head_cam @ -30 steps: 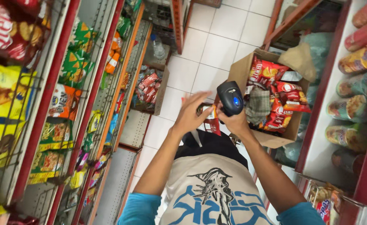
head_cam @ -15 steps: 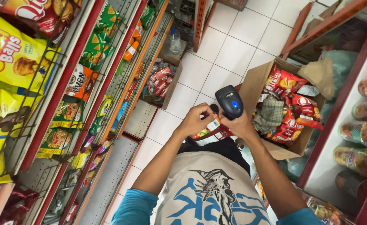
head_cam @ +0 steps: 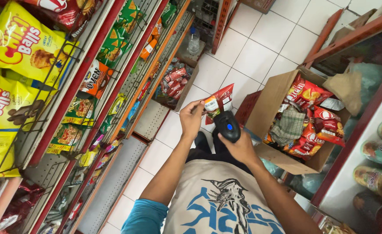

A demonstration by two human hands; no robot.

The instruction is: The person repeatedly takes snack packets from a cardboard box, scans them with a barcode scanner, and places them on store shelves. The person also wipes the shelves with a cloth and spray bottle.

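Note:
My left hand [head_cam: 192, 119] pinches a small red snack packet [head_cam: 219, 100] by its edge and holds it up in front of me. My right hand [head_cam: 241, 147] grips a black handheld scanner [head_cam: 228, 125] with a blue button, its head pointed up at the packet from just below. Both hands are over the white tiled floor, in a narrow shop aisle. To the right of the scanner sits an open cardboard box [head_cam: 272, 99] full of red snack packets, with a checked cloth on top.
Red wire shelves [head_cam: 87, 65] on the left carry yellow, green and orange snack bags. A low box of red packets [head_cam: 176, 82] and a clear bottle [head_cam: 193, 41] stand by the shelf base. On the right is a red shelf [head_cam: 355, 147] with round jars.
The red packet has come up into my left hand, held above the scanner. The scanner has tilted to point at it. My view has swung left toward the shelves.

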